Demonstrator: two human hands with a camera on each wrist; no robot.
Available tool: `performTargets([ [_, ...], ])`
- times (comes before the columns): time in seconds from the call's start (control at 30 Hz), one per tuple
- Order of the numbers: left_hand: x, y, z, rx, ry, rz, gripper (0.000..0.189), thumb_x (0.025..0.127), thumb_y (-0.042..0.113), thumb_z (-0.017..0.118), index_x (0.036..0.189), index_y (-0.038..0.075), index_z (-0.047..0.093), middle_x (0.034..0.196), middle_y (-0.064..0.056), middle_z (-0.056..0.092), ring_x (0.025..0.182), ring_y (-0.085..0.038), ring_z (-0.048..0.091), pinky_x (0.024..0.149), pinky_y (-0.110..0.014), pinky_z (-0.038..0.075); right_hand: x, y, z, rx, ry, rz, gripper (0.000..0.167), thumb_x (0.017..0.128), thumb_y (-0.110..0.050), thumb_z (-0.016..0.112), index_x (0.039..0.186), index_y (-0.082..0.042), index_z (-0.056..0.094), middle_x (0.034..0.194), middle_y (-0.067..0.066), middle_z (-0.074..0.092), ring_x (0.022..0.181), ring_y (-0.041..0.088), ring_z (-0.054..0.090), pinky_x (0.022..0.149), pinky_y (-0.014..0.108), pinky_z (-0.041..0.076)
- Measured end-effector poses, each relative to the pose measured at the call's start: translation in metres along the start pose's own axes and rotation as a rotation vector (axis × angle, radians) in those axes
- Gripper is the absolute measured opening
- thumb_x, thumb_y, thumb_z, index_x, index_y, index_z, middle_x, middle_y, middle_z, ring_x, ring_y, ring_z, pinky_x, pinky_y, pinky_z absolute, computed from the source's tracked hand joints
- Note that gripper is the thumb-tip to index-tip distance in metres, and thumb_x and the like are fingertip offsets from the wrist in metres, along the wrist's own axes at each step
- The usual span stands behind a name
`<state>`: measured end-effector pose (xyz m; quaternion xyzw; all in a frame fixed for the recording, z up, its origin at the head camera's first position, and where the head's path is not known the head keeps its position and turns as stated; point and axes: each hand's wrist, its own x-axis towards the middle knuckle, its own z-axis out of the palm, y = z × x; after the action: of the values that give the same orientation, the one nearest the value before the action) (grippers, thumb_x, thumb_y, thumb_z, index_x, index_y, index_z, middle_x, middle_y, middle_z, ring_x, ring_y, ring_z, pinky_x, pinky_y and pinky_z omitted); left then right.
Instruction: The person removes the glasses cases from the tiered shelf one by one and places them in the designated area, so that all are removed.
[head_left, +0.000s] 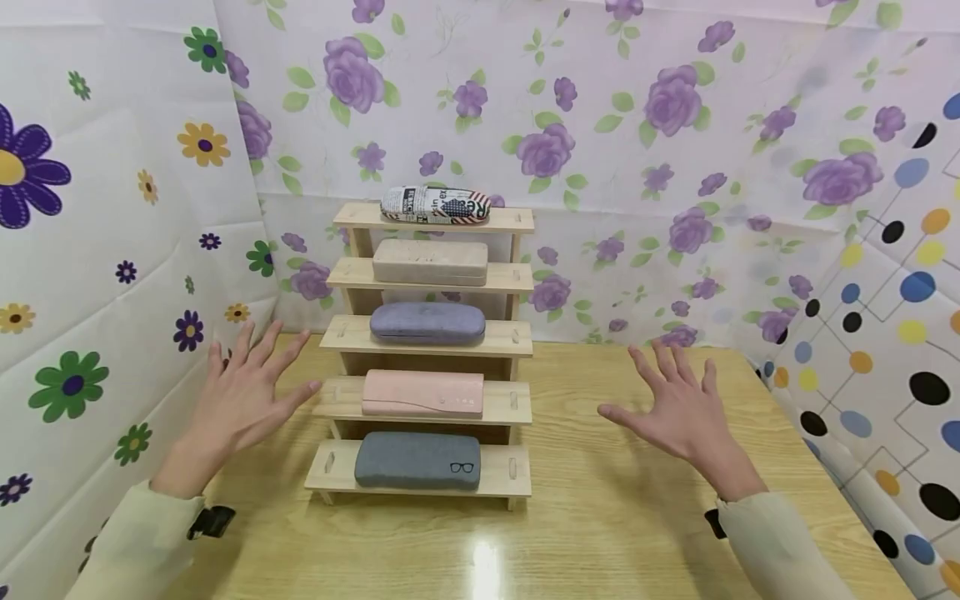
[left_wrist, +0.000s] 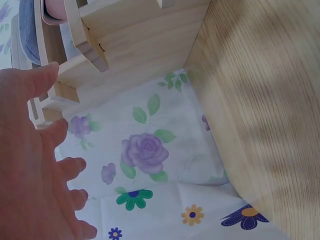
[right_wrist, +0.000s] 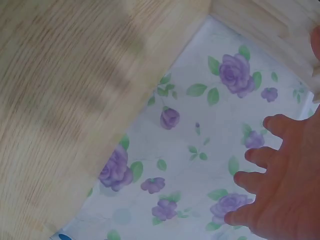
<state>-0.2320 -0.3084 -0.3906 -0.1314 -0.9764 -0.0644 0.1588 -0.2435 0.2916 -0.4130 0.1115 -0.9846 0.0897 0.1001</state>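
A stepped wooden rack (head_left: 341,477) carries one glasses case per tier. From the top come a newsprint-patterned case (head_left: 435,206), a beige case (head_left: 430,262), a blue-purple case (head_left: 427,322), a pink case (head_left: 423,393) and a grey-blue case (head_left: 417,460) with a small glasses mark. My left hand (head_left: 243,392) is held with fingers spread just left of the rack, its thumb toward the pink case's tier. To the right of the rack, my right hand (head_left: 678,408) has its fingers spread too, farther from it. Neither hand holds anything.
The rack stands on a wood-grain table (head_left: 585,517). Behind it hangs a purple-rose cloth (head_left: 600,275). A flower-patterned cloth (head_left: 150,317) closes the left side, and a dotted cloth (head_left: 885,358) the right. Dark straps (head_left: 212,522) show at both wrists.
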Motion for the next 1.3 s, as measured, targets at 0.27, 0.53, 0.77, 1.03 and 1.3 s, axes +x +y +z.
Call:
performTargets([
  [0.27, -0.007, 0.007, -0.002, -0.029, 0.057, 0.033, 0.086, 0.102, 0.061, 0.057, 0.171, 0.024, 0.021, 0.171, -0.026, 0.015, 0.158, -0.045, -0.008, 0.118, -0.074, -0.017, -0.01, -0.012, 0.0, 0.025, 0.04, -0.036, 0.115, 0.086, -0.088, 0.056, 0.17, -0.018, 0.023, 0.17, 0.027, 0.022, 0.155, 0.049, 0.017, 0.12, 0.078, 0.0],
  [0.53, -0.012, 0.014, -0.004, -0.097, 0.09, 0.07, 0.095, 0.098, 0.057, 0.066, 0.171, 0.024, 0.015, 0.173, -0.022, 0.011, 0.159, -0.044, -0.003, 0.12, -0.073, -0.012, -0.022, -0.031, 0.001, 0.096, 0.11, -0.096, 0.113, 0.086, -0.081, 0.065, 0.17, -0.018, 0.023, 0.16, 0.03, 0.04, 0.141, 0.054, 0.041, 0.118, 0.074, 0.026],
  [0.77, -0.015, 0.018, -0.003, -0.147, 0.118, 0.083, 0.102, 0.094, 0.054, 0.074, 0.172, 0.024, 0.015, 0.173, -0.021, 0.014, 0.159, -0.042, 0.003, 0.126, -0.066, -0.001, -0.031, -0.051, 0.0, 0.172, 0.14, -0.116, 0.11, 0.087, -0.077, 0.069, 0.17, -0.02, 0.026, 0.16, 0.024, 0.043, 0.135, 0.051, 0.048, 0.098, 0.072, 0.049],
  [1.03, -0.014, 0.019, 0.001, -0.227, 0.162, 0.108, 0.107, 0.089, 0.05, 0.081, 0.171, 0.024, 0.017, 0.173, -0.018, 0.018, 0.159, -0.041, 0.011, 0.127, -0.064, 0.011, -0.042, -0.071, -0.001, 0.256, 0.121, -0.131, 0.105, 0.088, -0.072, 0.073, 0.169, -0.024, 0.029, 0.161, 0.021, 0.042, 0.14, 0.048, 0.045, 0.1, 0.073, 0.049],
  [1.3, -0.013, 0.022, 0.002, -0.263, 0.17, 0.096, 0.11, 0.086, 0.048, 0.086, 0.171, 0.027, 0.019, 0.173, -0.016, 0.021, 0.153, -0.049, 0.025, 0.112, -0.08, 0.029, -0.05, -0.096, -0.001, 0.341, 0.146, -0.197, 0.098, 0.086, -0.058, 0.084, 0.165, -0.019, 0.04, 0.161, 0.017, 0.045, 0.142, 0.043, 0.046, 0.106, 0.068, 0.048],
])
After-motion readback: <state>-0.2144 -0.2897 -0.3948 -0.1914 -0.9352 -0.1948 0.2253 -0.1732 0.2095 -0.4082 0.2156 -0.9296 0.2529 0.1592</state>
